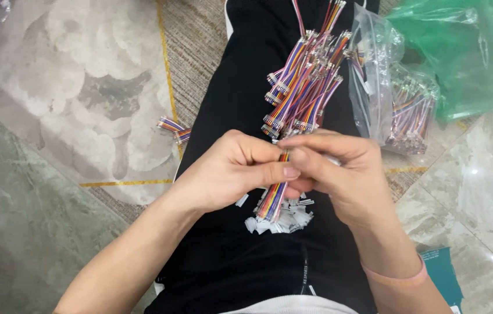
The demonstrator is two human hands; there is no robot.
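On marble floor [20, 221]: hands [293, 168] pinching wire bundle [275, 195].

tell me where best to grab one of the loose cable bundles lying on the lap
Probably pinch a cable bundle mid-length across its wires, coming from above: the bundles lie flat along the lap, and the small connectors at the ends offer fingers less hold.

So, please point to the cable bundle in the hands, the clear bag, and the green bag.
cable bundle [274, 200], head view, coloured wires below the fingers
clear bag [374, 70], head view, upper plastic wall
green bag [467, 52], head view, middle of the plastic
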